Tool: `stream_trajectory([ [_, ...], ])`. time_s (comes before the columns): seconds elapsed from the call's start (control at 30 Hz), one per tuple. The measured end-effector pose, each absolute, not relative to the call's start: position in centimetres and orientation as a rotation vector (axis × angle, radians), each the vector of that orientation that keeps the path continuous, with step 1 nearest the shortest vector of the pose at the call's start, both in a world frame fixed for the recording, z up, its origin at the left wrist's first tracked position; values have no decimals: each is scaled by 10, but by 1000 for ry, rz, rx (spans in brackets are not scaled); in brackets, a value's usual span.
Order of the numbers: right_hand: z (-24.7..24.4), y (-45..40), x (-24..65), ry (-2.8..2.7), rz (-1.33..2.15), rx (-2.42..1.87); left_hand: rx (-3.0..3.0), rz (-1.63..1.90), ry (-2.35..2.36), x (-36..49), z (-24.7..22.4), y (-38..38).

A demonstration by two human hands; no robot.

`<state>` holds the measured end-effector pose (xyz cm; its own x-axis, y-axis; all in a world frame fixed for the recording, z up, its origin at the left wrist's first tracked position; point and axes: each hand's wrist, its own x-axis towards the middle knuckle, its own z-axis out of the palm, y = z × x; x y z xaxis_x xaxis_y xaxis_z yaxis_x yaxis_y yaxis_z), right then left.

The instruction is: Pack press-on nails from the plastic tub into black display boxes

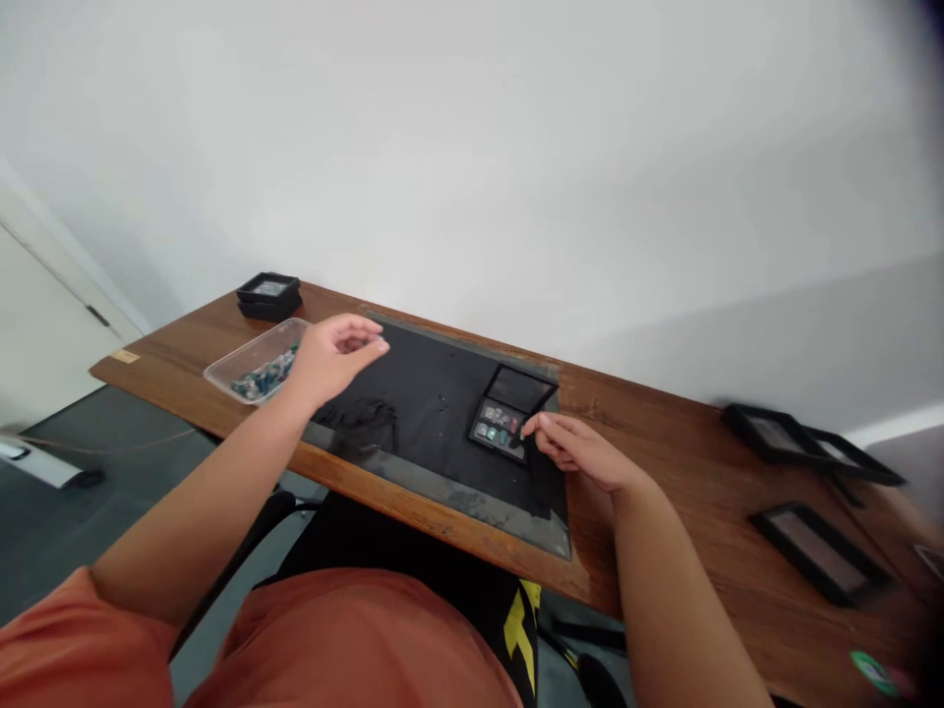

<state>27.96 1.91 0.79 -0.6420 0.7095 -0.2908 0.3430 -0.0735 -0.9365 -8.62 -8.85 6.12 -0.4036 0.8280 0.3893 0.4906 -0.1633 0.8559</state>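
A small black case (477, 434) lies with its lid raised on the dark mat (435, 433), small shiny stones in rows inside it. My right hand (560, 444) is at the case's right edge, thumb and forefinger pinched together; whatever is between them is too small to make out. Over the mat's left part, my left hand (340, 354) hangs in the air with thumb and fingers curved and a gap between the tips. Just left of it, partly behind my wrist, a clear plastic tub (228, 369) holds many green and whitish pieces.
Black frames are stacked (269, 307) at the table's back left. More black frames (774, 433) lie at the right, one (818, 553) nearer me. A green round item (874, 672) is at the lower right. A wall stands behind the wooden table (634, 403).
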Motion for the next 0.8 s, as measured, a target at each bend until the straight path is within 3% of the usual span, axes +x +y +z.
stream_trajectory([
  [0.13,17,12,278,-1909,1729,-1104,1560,1316,1403,-24,49,-62],
  [0.33,11,22,276,-1882,1599,-1000,1667,993,1196,36,21,-26],
  [0.8,-2,18,269,-1943,1513,-679,1368,855,1051,35,1,-35],
])
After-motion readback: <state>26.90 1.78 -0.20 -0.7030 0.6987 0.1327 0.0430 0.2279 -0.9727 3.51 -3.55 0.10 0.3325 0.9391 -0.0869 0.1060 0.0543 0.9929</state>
